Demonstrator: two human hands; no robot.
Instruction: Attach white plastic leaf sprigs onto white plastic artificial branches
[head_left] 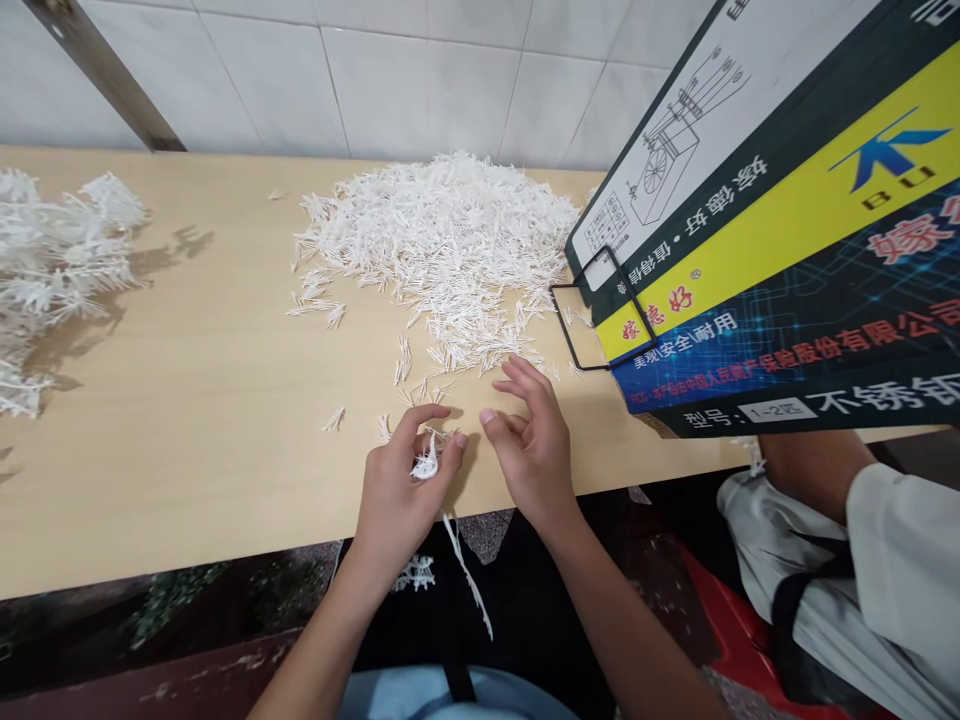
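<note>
Now the left hand (401,490) curls round a bunched white piece (425,465) above the table (225,450), the right hand (536,450) just beside with fingers parted, and that piece looks light, bendy, best pinched where it bunches.

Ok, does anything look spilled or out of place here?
Yes, slightly: a few thin white branched sprigs lie scattered on the pale wood-coloured tabletop, apart from the large white heap. A spiky white piece also sits below the tabletop's front edge against black cloth, away from the rest. Nothing looks clearly damaged.
</note>
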